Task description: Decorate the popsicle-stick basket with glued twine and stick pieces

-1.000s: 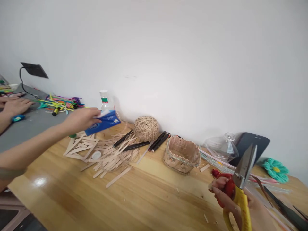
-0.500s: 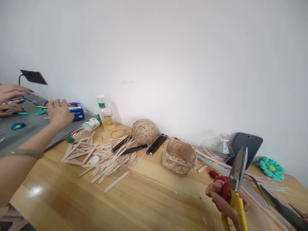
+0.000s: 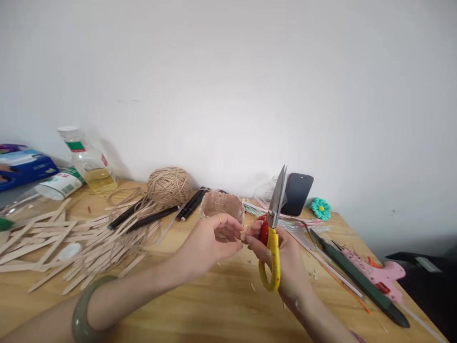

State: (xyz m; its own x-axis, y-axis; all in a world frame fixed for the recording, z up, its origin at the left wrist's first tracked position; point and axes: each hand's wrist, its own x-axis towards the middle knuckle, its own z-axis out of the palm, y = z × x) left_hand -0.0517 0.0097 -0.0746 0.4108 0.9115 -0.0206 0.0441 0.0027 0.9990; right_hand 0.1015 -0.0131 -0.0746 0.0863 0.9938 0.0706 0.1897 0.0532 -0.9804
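My right hand (image 3: 287, 255) holds scissors (image 3: 274, 214) with one red and one yellow handle, their blades pointing up and almost together. Its thumb and fingertips also pinch a small pale wooden piece (image 3: 243, 234). My left hand (image 3: 214, 238) curls in from the left, thumb and fingertips closed on the same small piece. Just behind the hands stands a small basket (image 3: 221, 205) edged with rounded wooden stick ends; my left fingers hide its lower front. Wooden craft sticks (image 3: 103, 247) lie in a loose pile left of my left hand.
A twine ball (image 3: 169, 186), black markers (image 3: 193, 205) and a bottle with yellow liquid (image 3: 96, 178) stand or lie along the wall. On the right are a phone (image 3: 298, 194), a turquoise flower (image 3: 320, 208), a dark green tool (image 3: 364, 281) and a pink glue gun (image 3: 374, 269).
My left hand has come back from the far left side to meet my right hand at the small wooden piece. The scissors stay in my right hand. The view has turned right.
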